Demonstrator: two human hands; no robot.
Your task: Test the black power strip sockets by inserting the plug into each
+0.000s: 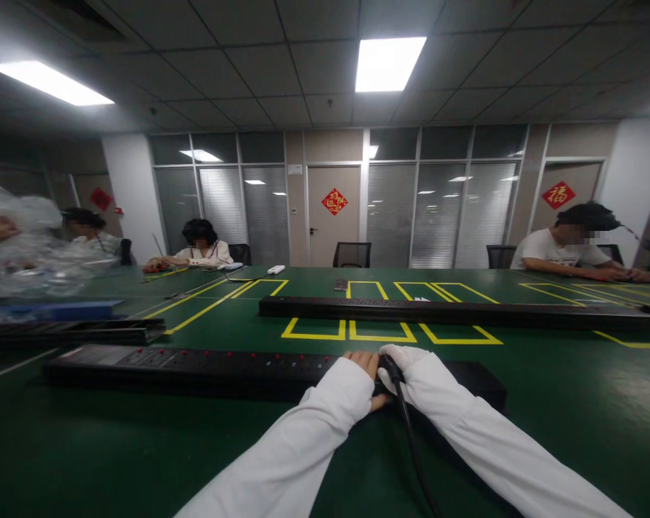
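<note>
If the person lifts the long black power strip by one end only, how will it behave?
The power strip looks long and rigid, so it would probably stay straight, not droop. Lifted where the left hand and right hand rest, it may feel end-heavy. The black cable would likely trail loosely.

Office-turned-assembly room: glass partitions (443,208), taped worktable (546,388).

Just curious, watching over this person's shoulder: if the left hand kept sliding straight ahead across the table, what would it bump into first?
The left hand rests on the near power strip. Straight ahead lies bare green table, then probably the second long black strip across the yellow markings, though depth is hard to judge.
</note>
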